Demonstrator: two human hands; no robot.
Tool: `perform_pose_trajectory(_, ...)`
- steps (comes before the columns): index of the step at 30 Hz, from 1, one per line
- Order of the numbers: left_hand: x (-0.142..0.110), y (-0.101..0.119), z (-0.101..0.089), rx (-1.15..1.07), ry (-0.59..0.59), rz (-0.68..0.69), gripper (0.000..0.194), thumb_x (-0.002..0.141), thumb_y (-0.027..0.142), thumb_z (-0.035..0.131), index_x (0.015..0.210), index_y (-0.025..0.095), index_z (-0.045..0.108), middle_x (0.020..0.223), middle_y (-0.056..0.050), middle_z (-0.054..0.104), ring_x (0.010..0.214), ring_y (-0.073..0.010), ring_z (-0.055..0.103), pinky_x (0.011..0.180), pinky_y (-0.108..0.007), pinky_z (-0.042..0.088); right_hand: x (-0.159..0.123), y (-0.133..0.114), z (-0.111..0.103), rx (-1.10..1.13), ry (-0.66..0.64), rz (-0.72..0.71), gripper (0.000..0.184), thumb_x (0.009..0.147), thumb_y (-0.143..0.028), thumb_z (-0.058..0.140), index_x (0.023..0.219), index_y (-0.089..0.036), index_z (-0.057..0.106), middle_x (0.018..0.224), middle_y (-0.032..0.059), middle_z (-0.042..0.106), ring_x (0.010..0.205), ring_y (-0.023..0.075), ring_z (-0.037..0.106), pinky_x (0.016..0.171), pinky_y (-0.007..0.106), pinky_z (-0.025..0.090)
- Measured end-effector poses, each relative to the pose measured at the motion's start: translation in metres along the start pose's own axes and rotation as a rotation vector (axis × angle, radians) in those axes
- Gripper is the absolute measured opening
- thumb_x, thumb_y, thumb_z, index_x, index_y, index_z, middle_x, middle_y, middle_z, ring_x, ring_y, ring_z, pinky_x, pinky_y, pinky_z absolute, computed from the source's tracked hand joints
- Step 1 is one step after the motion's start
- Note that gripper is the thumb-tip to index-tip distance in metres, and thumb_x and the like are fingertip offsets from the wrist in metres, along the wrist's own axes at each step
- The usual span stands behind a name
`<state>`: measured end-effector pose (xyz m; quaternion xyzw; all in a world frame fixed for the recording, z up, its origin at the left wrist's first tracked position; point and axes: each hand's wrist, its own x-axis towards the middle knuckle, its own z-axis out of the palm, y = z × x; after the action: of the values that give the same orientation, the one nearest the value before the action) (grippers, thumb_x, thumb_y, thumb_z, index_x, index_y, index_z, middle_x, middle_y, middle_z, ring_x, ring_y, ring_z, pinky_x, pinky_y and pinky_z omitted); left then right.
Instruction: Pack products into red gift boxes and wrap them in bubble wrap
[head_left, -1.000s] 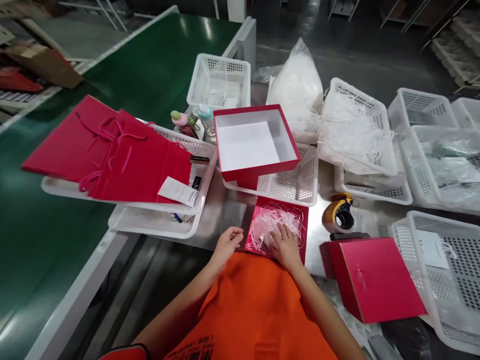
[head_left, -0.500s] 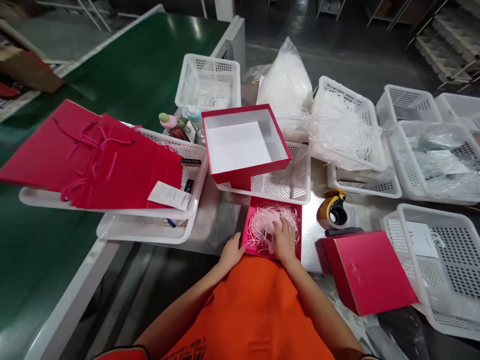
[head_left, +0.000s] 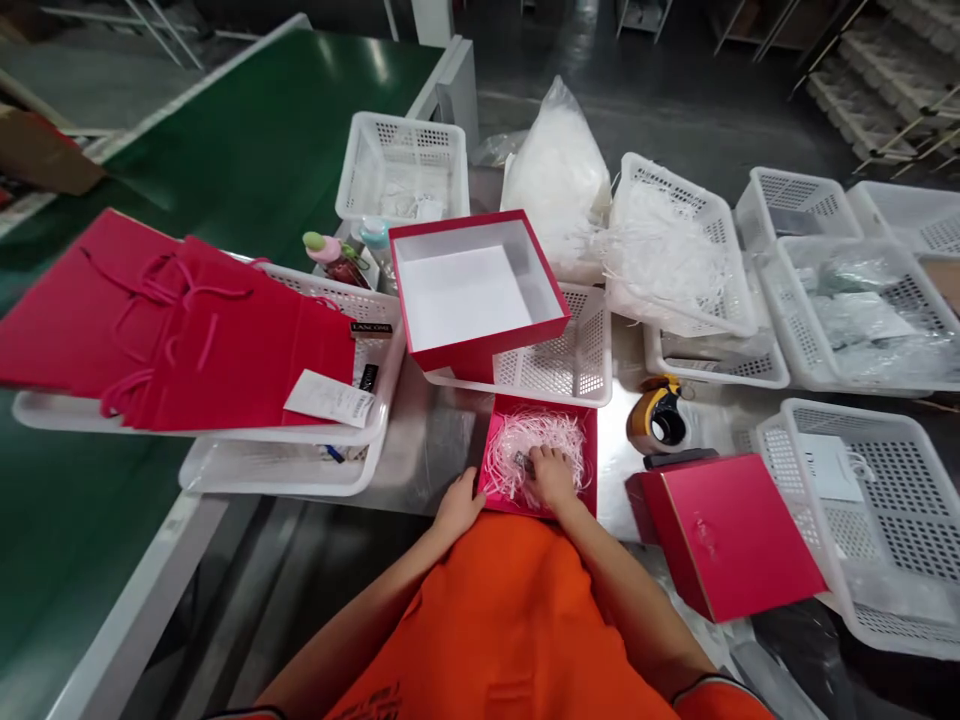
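An open red gift box [head_left: 591, 490] lies in front of me, with pink shredded paper [head_left: 551, 433] inside. My left hand [head_left: 459, 505] is at the box's near left corner, its fingers closed on the side wall. Inside the box, my right hand [head_left: 553, 478] rests on the shreds with its fingers curled at a small dark-and-silver item [head_left: 524, 462]. Its kind is too small to make out, and the fingers partly cover it. Beyond the box, a larger red box part with a white inside [head_left: 469, 290] sits tilted on a white basket [head_left: 592, 345].
Red paper bags [head_left: 240, 350] and a receipt [head_left: 330, 398] lie on a basket at left. A tape roll [head_left: 660, 418] and closed red box [head_left: 742, 535] are at right, beside a white basket [head_left: 900, 500]. White shreds [head_left: 667, 250] fill another. A green conveyor [head_left: 247, 130] runs behind.
My right hand has shifted left across the shreds to the small dark-and-silver item, its fingers more curled. My left hand stays at the box wall. The whole view has moved slightly.
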<state>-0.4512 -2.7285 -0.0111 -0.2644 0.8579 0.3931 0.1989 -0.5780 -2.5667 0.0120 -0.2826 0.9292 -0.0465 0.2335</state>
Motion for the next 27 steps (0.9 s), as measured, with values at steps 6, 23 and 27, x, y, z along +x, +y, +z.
perform_pose_trajectory(6,-0.013,0.009,-0.004,0.098,0.07,0.025,0.048,0.093,0.016,0.047,0.14,0.01,0.048,0.139,-0.023,0.058,0.126,-0.0311,0.059,0.105,-0.041,0.045,-0.007,0.018,-0.017,0.451,0.228,0.041,0.039,0.08,-0.028,0.059,0.118,-0.016,0.058,0.115,0.0124,0.067,0.104,0.0265,0.062,0.091,0.037,0.046)
perform_pose_trajectory(23,0.037,0.079,0.003,0.574,-0.262,0.357,0.032,0.085,0.018,0.065,0.115,0.012,0.074,0.128,-0.026,0.067,0.126,-0.0418,0.057,0.109,-0.055,0.039,-0.012,0.014,-0.017,-0.026,0.246,0.167,0.032,0.094,-0.027,0.055,0.124,-0.014,0.057,0.12,0.0192,0.062,0.11,0.0319,0.055,0.093,0.043,0.043)
perform_pose_trajectory(27,0.02,0.076,-0.009,0.579,-0.234,0.414,0.035,0.091,0.008,0.047,0.109,0.015,0.076,0.126,-0.02,0.069,0.128,-0.0353,0.056,0.11,-0.049,0.041,-0.007,0.009,-0.004,-0.066,0.14,0.112,0.035,0.099,-0.02,0.047,0.133,-0.016,0.055,0.132,0.0179,0.06,0.122,0.0315,0.051,0.099,0.044,0.041)
